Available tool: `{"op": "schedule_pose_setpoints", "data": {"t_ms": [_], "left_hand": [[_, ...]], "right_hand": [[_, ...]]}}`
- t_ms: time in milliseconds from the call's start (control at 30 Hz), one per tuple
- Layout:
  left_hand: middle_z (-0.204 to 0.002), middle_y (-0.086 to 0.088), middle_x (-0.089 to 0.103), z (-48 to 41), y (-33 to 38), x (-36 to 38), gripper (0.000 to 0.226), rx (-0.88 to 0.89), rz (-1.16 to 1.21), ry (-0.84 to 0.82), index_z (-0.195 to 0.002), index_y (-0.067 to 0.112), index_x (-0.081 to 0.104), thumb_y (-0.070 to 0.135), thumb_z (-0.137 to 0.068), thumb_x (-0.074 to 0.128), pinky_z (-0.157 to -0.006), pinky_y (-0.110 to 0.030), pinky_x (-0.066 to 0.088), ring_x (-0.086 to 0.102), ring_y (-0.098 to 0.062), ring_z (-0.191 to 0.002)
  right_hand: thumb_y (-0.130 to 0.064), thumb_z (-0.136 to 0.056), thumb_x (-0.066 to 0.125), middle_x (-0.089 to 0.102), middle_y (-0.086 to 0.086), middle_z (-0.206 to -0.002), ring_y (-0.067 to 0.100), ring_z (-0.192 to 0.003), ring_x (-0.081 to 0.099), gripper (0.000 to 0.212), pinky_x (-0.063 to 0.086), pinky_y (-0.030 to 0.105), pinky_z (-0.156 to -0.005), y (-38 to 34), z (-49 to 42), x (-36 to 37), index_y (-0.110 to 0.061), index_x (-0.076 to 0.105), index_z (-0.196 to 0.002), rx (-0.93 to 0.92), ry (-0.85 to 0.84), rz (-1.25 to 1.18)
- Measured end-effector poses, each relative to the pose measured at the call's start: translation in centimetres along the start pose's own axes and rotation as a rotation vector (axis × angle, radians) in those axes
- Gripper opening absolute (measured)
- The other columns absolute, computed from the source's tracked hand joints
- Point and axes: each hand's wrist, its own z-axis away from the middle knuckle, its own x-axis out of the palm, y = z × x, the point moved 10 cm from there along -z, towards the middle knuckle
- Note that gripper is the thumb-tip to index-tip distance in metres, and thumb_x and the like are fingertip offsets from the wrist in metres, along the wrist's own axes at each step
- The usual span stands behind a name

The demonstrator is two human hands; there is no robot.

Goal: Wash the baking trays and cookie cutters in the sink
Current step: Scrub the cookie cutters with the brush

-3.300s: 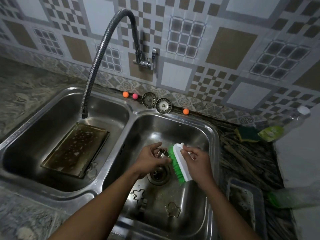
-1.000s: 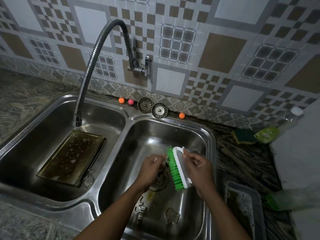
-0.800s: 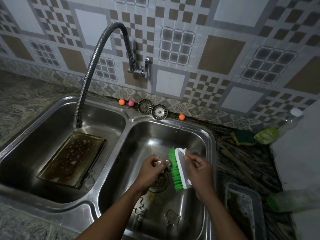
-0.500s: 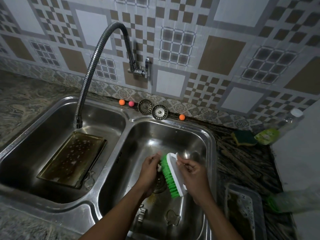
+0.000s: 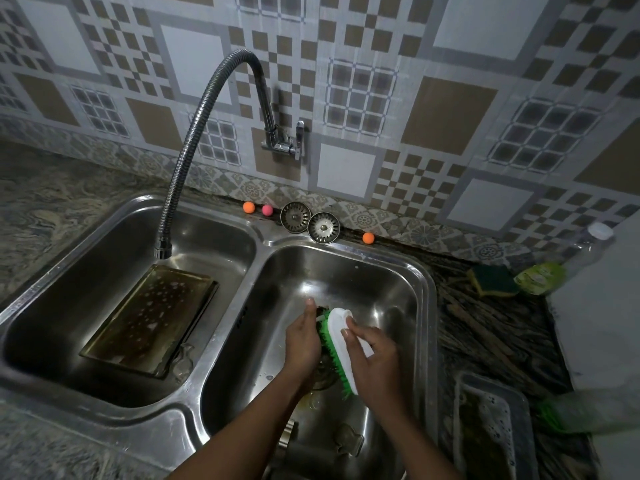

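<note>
Over the right basin [image 5: 408, 271] of the sink, the left hand [image 5: 303, 336] cups a cookie cutter I cannot see against the green bristles of the scrubbing brush [image 5: 341, 344], which the right hand [image 5: 372, 355] clasps by its white back; thin, stiff, wet metal probably slips, so holding its rim seems wise.

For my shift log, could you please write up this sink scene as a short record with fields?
left basin: soapy baking tray lying flat under the faucet
right basin: both hands at work; two cookie cutters on the bottom
left hand: against the bristles; what it holds is hidden
right hand: grips the green scrub brush
counter, right: second tray, sponge, bottle
back ledge: two strainers, three small balls
</note>
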Motion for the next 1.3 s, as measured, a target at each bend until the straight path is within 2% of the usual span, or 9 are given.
{"op": "schedule_pose_setpoints", "data": {"t_ms": [233,433,567,700,833,967,1067,1200,1300], "left_hand": [[-0.090,-0.013,0.076,0.3,0.7,1.6,0.059,0.073,-0.074,-0.124,-0.102,0.011,0.073,0.054,-0.101,0.031,-0.080,-0.040,0.058,0.073,-0.028,-0.088],[-0.091,-0.012,0.076,-0.5,0.2,1.1,0.048,0.017,-0.061,-0.141,-0.098,0.015,0.076,0.048,-0.101,0.042,-0.079,-0.039,0.056,0.073,-0.028,-0.084],[-0.087,-0.015,0.073,-1.1,-0.7,0.0,0.045,-0.048,-0.032,-0.125,-0.093,0.016,0.077,0.050,-0.093,0.048,-0.067,-0.035,0.049,0.063,-0.019,-0.066],[-0.074,-0.013,0.061,-1.1,-0.6,0.1,0.038,-0.065,0.039,-0.157,-0.087,0.009,0.075,0.037,-0.092,0.050,-0.056,-0.030,0.041,0.053,-0.017,-0.057],[-0.060,-0.006,0.051,-1.3,-1.1,0.1,0.026,-0.133,0.284,-0.111,-0.072,0.014,0.068,0.036,-0.081,0.056,-0.049,-0.025,0.029,0.043,-0.016,-0.047],[-0.056,-0.001,0.054,-1.9,-2.9,-0.4,0.034,-0.237,0.480,-0.058,-0.067,0.014,0.068,0.041,-0.083,0.055,-0.040,-0.018,0.029,0.042,-0.011,-0.042],[-0.057,0.001,0.043,-2.1,-3.6,-0.3,0.040,-0.286,0.663,-0.082,-0.072,0.008,0.063,0.038,-0.050,0.078,-0.041,-0.016,0.025,0.037,-0.009,-0.044],[-0.055,-0.003,0.051,-0.7,-2.7,0.3,0.036,-0.294,0.596,-0.156,-0.082,0.004,0.064,0.038,-0.086,0.051,-0.036,-0.017,0.033,0.044,-0.012,-0.040],[-0.069,-0.005,0.057,-2.0,-0.3,-1.1,0.040,-0.218,0.530,-0.172,-0.094,0.008,0.066,0.040,-0.099,0.043,-0.046,-0.023,0.038,0.049,-0.014,-0.054]], "right_hand": [[-0.023,-0.090,0.068,0.070,-0.009,-0.097,0.004,-0.090,0.065,0.023,0.055,0.026,-0.077,-1.6,-0.9,-0.3,-0.019,0.073,-0.112,-0.210,0.018,0.187],[-0.011,-0.088,0.070,0.071,-0.012,-0.102,-0.006,-0.098,0.063,0.021,0.050,0.013,-0.082,-2.8,-1.5,-1.6,-0.015,0.074,-0.108,-0.187,0.091,0.100],[-0.014,-0.090,0.068,0.070,-0.023,-0.099,-0.009,-0.099,0.063,0.025,0.048,0.008,-0.081,-2.0,-2.2,-1.5,-0.022,0.070,-0.113,0.020,0.058,-0.124],[-0.012,-0.090,0.067,0.073,-0.019,-0.097,-0.001,-0.091,0.068,0.024,0.054,0.015,-0.076,-1.3,-2.7,-1.7,-0.022,0.070,-0.112,0.110,0.053,-0.295],[-0.011,-0.089,0.068,0.075,-0.012,-0.093,-0.004,-0.083,0.068,0.024,0.050,0.012,-0.067,0.0,-2.9,-1.1,-0.016,0.071,-0.112,0.184,-0.033,-0.278],[-0.022,-0.087,0.071,0.075,-0.010,-0.097,0.002,-0.084,0.069,0.019,0.051,0.016,-0.064,1.6,-1.6,-0.3,-0.025,0.073,-0.106,0.274,-0.138,-0.227],[-0.023,-0.087,0.072,0.073,-0.015,-0.093,0.002,-0.082,0.067,0.019,0.048,0.011,-0.063,1.6,-1.5,0.2,-0.026,0.073,-0.105,0.263,-0.194,-0.158],[-0.020,-0.089,0.069,0.070,-0.009,-0.105,-0.005,-0.089,0.059,0.025,0.044,0.003,-0.064,2.5,-2.1,0.4,-0.015,0.072,-0.114,0.258,-0.204,-0.022],[-0.018,-0.090,0.068,0.070,-0.006,-0.109,-0.005,-0.093,0.058,0.024,0.043,0.003,-0.067,2.4,-2.4,0.7,-0.015,0.071,-0.113,0.233,-0.180,-0.006]]}}
